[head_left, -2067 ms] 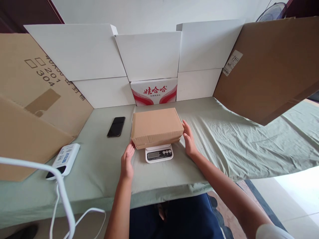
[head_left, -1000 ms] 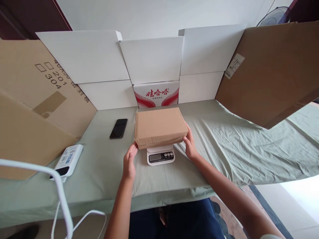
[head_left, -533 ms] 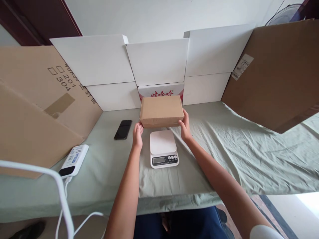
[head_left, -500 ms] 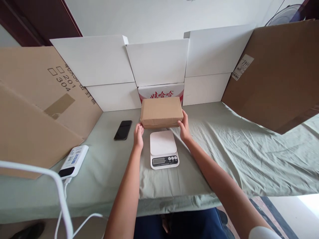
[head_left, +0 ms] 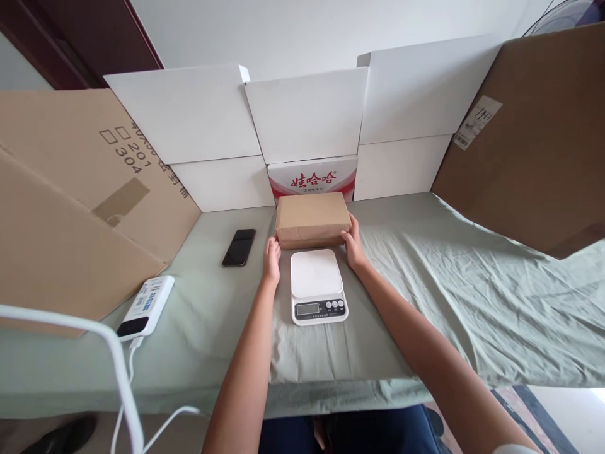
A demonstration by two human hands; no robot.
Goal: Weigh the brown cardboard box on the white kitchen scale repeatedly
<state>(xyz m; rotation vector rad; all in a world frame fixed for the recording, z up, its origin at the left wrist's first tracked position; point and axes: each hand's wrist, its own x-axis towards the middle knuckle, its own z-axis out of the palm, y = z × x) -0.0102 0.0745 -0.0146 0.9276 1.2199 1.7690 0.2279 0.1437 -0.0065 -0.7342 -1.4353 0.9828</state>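
Observation:
A closed brown cardboard box is held between my two hands, just behind the scale. My left hand grips its left end, fingers against the side. At the right end my right hand has its thumb on the front face, the other fingers partly hidden behind the box. Closer to me lies a white kitchen scale with a bare platform, a blank-looking display and several buttons. Whether the box's underside touches the cloth I cannot tell.
Left of my left hand lies a black phone. A white power bank with a cable is farther left, near a white tube. White boxes wall the back; large cardboard panels flank the green cloth.
The cardboard box has come down slightly, showing more of the red lettering behind it. Both hands keep their hold. The whole view has shifted a little.

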